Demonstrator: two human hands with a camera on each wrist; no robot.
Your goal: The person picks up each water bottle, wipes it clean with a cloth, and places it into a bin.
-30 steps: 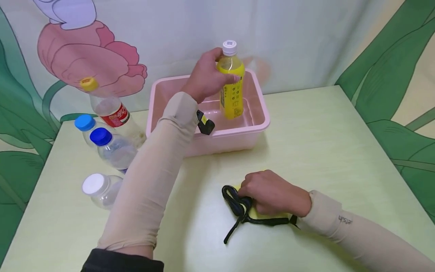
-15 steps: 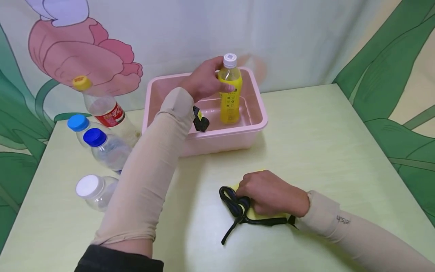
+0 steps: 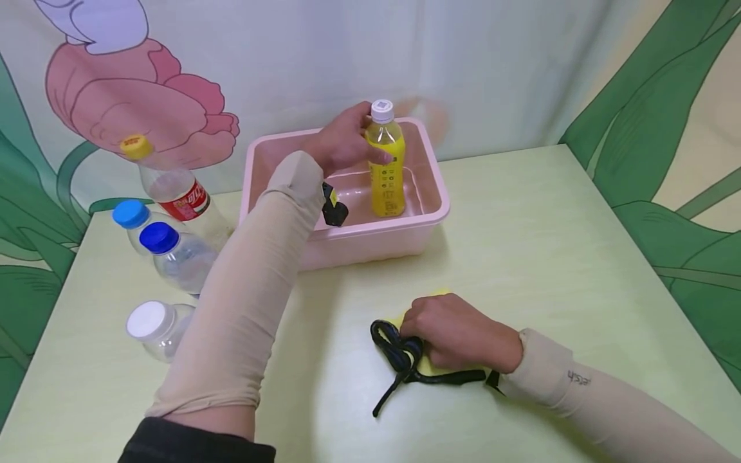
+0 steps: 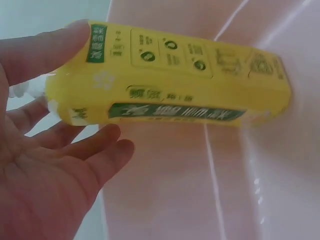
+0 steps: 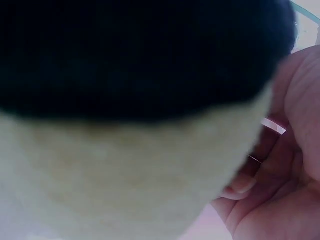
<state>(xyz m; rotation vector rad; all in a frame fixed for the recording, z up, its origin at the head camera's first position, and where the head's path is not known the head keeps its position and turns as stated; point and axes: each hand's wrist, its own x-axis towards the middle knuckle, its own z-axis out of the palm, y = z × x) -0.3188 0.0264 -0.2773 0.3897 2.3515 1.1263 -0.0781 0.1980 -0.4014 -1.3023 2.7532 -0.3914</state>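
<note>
Upright inside the pink plastic basin (image 3: 370, 233), a drink bottle (image 3: 386, 183) with a yellow label and white cap is held by my left hand (image 3: 341, 143). The thumb lies across the front of its label in the head view, and the fingers pass behind. The left wrist view shows the bottle's base (image 4: 280, 87) down by the basin's inner surface. On the table, my right hand (image 3: 454, 331) grips a bunched yellow cloth (image 3: 437, 366) with black edging (image 3: 399, 354). That cloth fills much of the right wrist view, blurred, and its curled fingertips (image 5: 242, 184) show beside it.
Several bottles stand at the table's left: one with a red label and yellow cap (image 3: 188, 200), two with blue caps (image 3: 185, 260). A clear jar with a white lid (image 3: 152, 321) is nearer. My left forearm partly covers them. A patterned curtain (image 3: 492, 71) hangs behind the basin.
My left hand has lowered the drink bottle deeper into the basin. The right hand keeps its grip on the cloth in place. The head view has shifted slightly.
</note>
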